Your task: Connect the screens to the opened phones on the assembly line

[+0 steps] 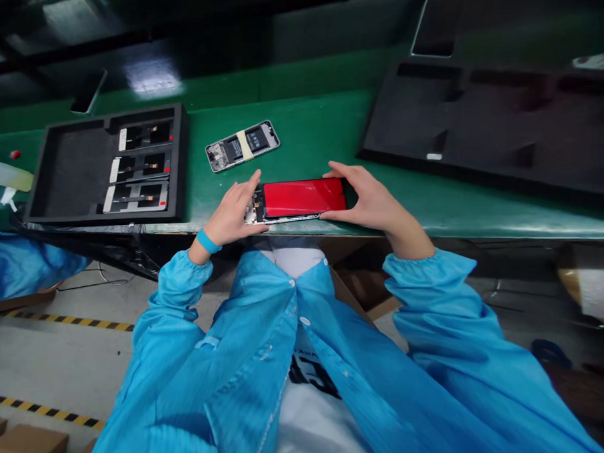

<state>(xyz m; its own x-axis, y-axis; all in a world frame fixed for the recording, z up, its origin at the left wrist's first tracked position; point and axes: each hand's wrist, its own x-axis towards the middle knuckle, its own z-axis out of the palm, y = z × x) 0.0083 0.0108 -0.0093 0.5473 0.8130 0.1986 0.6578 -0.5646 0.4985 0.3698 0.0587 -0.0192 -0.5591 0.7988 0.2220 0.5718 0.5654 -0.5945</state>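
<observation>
At the front edge of the green bench, a phone screen with a red face (305,197) lies over an opened phone body (254,210), whose bare inner parts show at the left end. The screen sits shifted to the right on the body. My left hand (234,213), with a blue wrist band (208,241), grips the body's left end between thumb and fingers. The screen's right end is between the thumb and fingers of my right hand (365,200). Behind them lies a second opened phone body (243,146), a pale strip across its battery.
To the left, a black foam tray (180,165) holds several screen parts (136,197). A large dark tray (478,135) takes up the right side. A bottle (7,175) stands far left, near another person's blue sleeve (28,262). Boxes (29,452) are on the floor.
</observation>
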